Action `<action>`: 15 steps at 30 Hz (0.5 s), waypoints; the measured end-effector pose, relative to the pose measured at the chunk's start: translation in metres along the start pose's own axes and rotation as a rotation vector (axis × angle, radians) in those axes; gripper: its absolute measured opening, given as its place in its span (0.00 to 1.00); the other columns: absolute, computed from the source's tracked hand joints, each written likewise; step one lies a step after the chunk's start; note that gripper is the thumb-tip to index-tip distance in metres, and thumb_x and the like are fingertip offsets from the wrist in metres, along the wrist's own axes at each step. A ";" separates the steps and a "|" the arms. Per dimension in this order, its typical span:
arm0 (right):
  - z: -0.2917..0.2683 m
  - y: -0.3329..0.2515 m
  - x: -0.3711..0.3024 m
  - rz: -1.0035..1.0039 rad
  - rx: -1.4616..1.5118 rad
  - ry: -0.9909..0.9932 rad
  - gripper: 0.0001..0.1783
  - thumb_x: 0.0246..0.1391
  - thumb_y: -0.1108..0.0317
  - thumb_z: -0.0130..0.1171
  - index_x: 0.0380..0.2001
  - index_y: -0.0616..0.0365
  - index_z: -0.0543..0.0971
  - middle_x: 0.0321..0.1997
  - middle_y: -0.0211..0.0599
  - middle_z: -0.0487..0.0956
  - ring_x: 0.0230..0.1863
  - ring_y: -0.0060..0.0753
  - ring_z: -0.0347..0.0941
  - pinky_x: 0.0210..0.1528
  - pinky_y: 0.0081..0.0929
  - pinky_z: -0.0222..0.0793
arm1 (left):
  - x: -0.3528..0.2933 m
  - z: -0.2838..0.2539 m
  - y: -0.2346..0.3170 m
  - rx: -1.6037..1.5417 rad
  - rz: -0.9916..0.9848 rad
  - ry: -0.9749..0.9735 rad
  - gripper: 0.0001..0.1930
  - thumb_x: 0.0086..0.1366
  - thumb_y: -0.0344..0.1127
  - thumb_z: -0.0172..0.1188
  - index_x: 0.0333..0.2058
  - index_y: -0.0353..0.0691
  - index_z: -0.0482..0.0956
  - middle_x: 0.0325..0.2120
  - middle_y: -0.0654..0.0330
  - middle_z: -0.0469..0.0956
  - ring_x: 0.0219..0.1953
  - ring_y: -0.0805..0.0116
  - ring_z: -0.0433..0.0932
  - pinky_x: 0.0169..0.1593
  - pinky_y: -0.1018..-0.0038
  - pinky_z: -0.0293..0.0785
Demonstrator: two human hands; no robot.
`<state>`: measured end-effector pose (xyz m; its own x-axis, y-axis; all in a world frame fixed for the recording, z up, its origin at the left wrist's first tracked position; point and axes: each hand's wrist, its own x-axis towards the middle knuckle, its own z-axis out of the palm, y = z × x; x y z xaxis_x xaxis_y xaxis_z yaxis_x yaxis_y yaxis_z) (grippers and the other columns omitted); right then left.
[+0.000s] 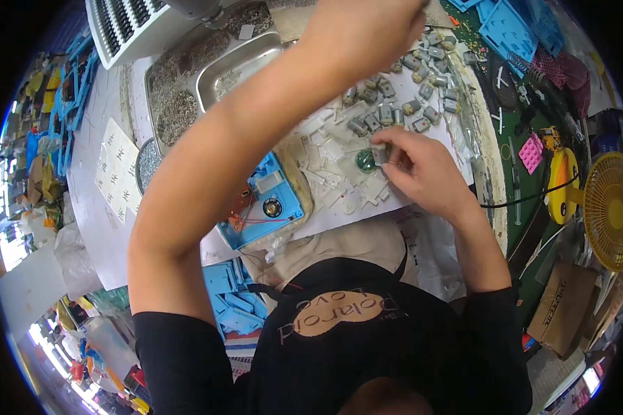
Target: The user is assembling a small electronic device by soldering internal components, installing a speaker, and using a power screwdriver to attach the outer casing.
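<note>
My right hand (pixel 426 169) pinches a small grey motor (pixel 379 154) between thumb and fingers, close to a round green dish (pixel 365 161). Stretched across the table toward the far right, my left arm ends in my left hand (pixel 363 31), whose fingers are mostly cut off at the top edge. Several loose small grey motors (pixel 385 115) lie in a pile between the two hands. White plastic pieces (pixel 325 169) are scattered left of my right hand. Partly behind my left forearm sits a blue plastic housing (pixel 284 190) with a round black speaker (pixel 273 207), a circuit board and wires.
Metal trays (pixel 202 86) of small metal parts stand at the far left, with a paper sheet (pixel 118 169) nearer. Blue plastic shells (pixel 509 31) lie far right. A yellow fan (pixel 608 211) and a cardboard box (pixel 563 308) are at the right. More blue parts (pixel 239 304) rest below the table edge.
</note>
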<state>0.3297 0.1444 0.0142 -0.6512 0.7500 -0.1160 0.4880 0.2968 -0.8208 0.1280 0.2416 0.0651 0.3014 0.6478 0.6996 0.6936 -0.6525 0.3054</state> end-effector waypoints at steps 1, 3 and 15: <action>0.002 0.004 0.003 -0.023 -0.067 -0.009 0.19 0.52 0.74 0.58 0.50 0.56 0.79 0.30 0.39 0.78 0.31 0.45 0.76 0.38 0.40 0.72 | -0.014 -0.010 0.013 -0.026 -0.014 -0.002 0.05 0.64 0.32 0.60 0.36 0.38 0.78 0.30 0.47 0.81 0.34 0.44 0.81 0.39 0.55 0.77; 0.004 0.008 0.006 -0.052 -0.161 -0.022 0.19 0.51 0.75 0.58 0.49 0.56 0.79 0.31 0.41 0.79 0.35 0.50 0.77 0.40 0.43 0.72 | -0.043 -0.053 0.044 -0.144 -0.136 -0.099 0.06 0.63 0.31 0.65 0.38 0.39 0.85 0.33 0.53 0.85 0.35 0.57 0.85 0.40 0.66 0.81; 0.002 -0.021 0.014 0.047 -0.229 -0.138 0.24 0.49 0.77 0.63 0.52 0.55 0.77 0.31 0.35 0.78 0.30 0.31 0.76 0.36 0.28 0.73 | -0.215 -0.112 0.128 -0.590 -0.865 0.035 0.08 0.60 0.18 0.66 0.38 0.33 0.82 0.34 0.56 0.82 0.33 0.66 0.83 0.37 0.74 0.81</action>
<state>0.3091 0.1477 0.0291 -0.6902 0.6832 -0.2385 0.6278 0.4015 -0.6668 0.0787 -0.0253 0.0256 -0.1712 0.9793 0.1077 0.2311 -0.0663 0.9707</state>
